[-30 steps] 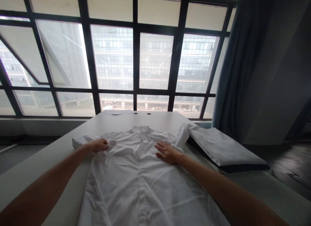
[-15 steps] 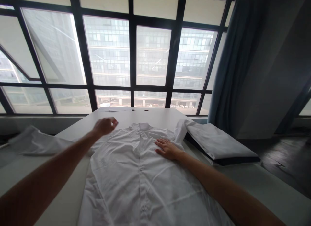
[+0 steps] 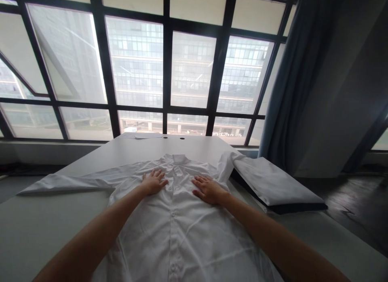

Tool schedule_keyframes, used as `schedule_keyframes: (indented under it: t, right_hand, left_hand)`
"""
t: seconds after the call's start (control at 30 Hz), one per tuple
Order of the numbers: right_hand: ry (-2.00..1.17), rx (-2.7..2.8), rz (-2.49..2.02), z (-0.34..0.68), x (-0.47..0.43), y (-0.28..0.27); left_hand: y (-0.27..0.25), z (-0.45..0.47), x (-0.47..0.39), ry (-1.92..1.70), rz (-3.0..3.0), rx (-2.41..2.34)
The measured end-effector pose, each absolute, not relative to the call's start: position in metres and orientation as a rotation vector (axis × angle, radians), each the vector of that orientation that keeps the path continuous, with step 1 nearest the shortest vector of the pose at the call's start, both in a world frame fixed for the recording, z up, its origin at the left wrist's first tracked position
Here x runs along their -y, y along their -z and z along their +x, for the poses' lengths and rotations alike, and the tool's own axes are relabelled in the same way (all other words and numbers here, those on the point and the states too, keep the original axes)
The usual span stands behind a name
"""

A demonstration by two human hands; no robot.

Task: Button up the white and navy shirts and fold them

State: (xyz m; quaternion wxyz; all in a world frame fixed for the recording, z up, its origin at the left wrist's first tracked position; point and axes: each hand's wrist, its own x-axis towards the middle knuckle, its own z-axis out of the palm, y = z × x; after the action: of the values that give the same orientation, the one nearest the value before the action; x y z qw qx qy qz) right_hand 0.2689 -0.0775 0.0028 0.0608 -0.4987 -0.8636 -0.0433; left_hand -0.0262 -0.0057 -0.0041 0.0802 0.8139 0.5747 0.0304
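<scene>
A white button-up shirt (image 3: 176, 233) lies front side up, its collar at the far end and its button strip running down the middle. My left hand (image 3: 153, 182) rests flat on the chest of the shirt, left of the buttons, fingers spread. On the other side of the button strip my right hand (image 3: 207, 188) also lies flat, fingers apart. The left sleeve stretches out to the left across the table. Toward the right, the other sleeve reaches a folded white cloth with a dark underside (image 3: 273, 181); where the sleeve ends I cannot tell. Wrinkles cross the fabric around both hands.
The shirt lies on a white table (image 3: 200, 142) with two dark round holes near its far edge. Some flat white sheets (image 3: 142, 135) lie at the far left corner. Beyond stands a large black-framed window, with a blue curtain (image 3: 281, 100) at its right.
My left hand has come down from above the left shoulder onto the shirt's chest. The left sleeve, blurred and raised before, now lies flat. My right hand stays about where it was.
</scene>
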Motion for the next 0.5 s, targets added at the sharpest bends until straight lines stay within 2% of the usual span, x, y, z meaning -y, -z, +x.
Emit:
schedule_keyframes:
  t: [0.17, 0.5]
  right_hand:
    - [0.344, 2.631, -1.375, 0.228, 0.077, -0.025]
    - [0.099, 2.781, -1.276, 0.174, 0.067, -0.034]
  left_hand:
    - [-0.01, -0.002, 0.033, -0.308, 2.626, -1.746]
    - [-0.021, 0.007, 0.06, -0.343, 2.419, -1.57]
